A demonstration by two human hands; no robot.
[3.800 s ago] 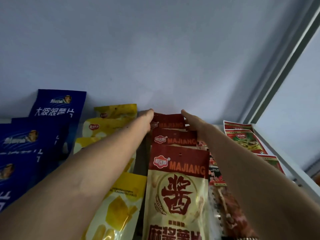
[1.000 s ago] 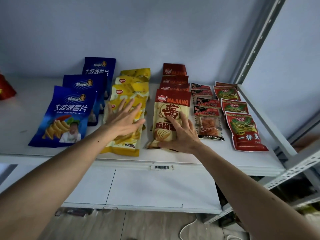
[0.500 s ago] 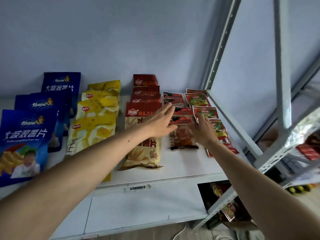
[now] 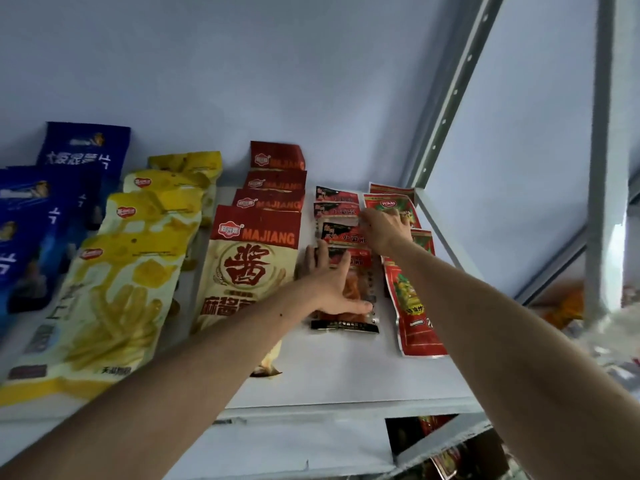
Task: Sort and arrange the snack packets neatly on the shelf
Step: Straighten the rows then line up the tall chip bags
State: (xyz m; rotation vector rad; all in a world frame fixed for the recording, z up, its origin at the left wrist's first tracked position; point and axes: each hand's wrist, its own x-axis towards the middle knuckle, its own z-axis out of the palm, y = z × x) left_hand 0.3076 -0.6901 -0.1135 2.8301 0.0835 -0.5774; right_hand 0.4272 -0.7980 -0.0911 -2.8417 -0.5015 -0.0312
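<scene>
**Hands square up the small red-and-black packets**

The column of small red-and-black packets (image 4: 341,237) lies flat on the white shelf (image 4: 346,368), just right of the MAJIANG packets (image 4: 254,268) and just left of the red-and-green packets (image 4: 414,306). These sachets look light, thin and glossy, so they likely slide and overlap easily; flat pressure on the faces, or a nudge at the sealed edges, probably suits them better than pinching. The left hand (image 4: 334,282) rests on the front packet of that column, fingers straight and spread. The right hand (image 4: 384,228) lies further back, its fingers bent loosely over the packets' right edges; whether it pinches one cannot be told. Left of the MAJIANG packets lie the yellow packets (image 4: 121,289) and blue packets (image 4: 41,216).

Compared with a second ago, both hands have left the yellow and MAJIANG packets for this column.
</scene>
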